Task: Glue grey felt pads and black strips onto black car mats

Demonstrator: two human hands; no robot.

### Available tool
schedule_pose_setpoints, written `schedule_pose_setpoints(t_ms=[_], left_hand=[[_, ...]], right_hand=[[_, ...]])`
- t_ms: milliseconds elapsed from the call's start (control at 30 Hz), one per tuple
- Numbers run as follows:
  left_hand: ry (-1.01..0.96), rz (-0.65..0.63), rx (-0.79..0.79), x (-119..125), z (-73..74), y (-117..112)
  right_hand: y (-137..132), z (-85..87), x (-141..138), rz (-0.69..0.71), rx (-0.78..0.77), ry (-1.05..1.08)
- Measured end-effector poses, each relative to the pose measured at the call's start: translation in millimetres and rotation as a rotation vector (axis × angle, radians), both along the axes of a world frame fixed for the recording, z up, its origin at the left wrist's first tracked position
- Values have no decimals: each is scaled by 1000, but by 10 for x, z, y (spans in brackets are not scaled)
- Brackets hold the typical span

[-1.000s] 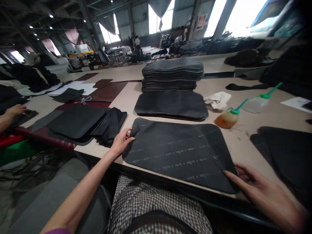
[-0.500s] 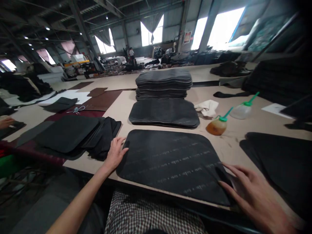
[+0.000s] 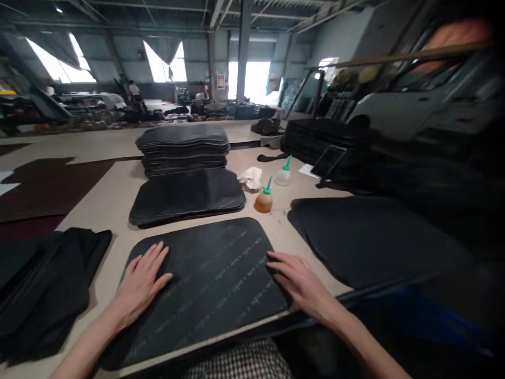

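Note:
Flat on the table in front of me lies a black rounded panel (image 3: 213,279) with faint diagonal lettering. My left hand (image 3: 144,281) rests on its left part, fingers stretched out and slightly spread. At the right edge of the panel, my right hand (image 3: 295,279) lies with its fingers extended over the border. Neither hand grips anything that I can see. Just behind the panel is a low pile of similar black panels (image 3: 187,197). A taller stack (image 3: 183,150) stands behind that pile.
An amber-filled squeeze bottle (image 3: 263,201) and a clear one (image 3: 283,176), both with green nozzles, stand near a crumpled white cloth (image 3: 251,178). More black panels (image 3: 366,234) lie at right. Black pieces (image 3: 59,284) lie at left. The table's (image 3: 98,221) front edge is close to me.
The view has swung to the right. My left hand has moved from the panel's left edge onto its surface. My right hand's fingers now lie on the right edge.

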State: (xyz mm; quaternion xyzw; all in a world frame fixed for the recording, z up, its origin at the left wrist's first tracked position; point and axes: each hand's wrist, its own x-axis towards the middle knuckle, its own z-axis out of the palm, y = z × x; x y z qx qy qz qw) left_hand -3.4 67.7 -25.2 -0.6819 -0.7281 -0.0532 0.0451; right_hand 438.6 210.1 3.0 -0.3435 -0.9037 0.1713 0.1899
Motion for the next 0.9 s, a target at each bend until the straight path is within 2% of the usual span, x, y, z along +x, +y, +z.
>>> schedule_pose_setpoints(t_ms=[100, 233, 433, 500, 600, 700, 767, 833, 900], left_hand=[[72, 9, 20, -67, -71, 74], [135, 7, 41, -75, -90, 63], [104, 9, 79, -99, -149, 42], [71, 38, 85, -39, -86, 39], [7, 59, 50, 207, 137, 48], [-86, -25, -12, 494, 340, 150], [-138, -86, -30, 591, 381, 242], [-170, -85, -27, 607, 362, 285], [-179, -49, -22, 578, 321, 259]], right_hand=[[93, 30, -73, -119, -36, 84], [323, -2, -247, -216, -45, 146], [525, -68, -455, -253, 2, 126], [528, -81, -472, -241, 36, 113], [521, -131, -467, -216, 87, 83], [594, -281, -456, -172, 179, 57], [690, -405, -465, -123, 230, 44], [767, -483, -473, -82, 257, 20], [792, -490, -470, -67, 265, -5]])
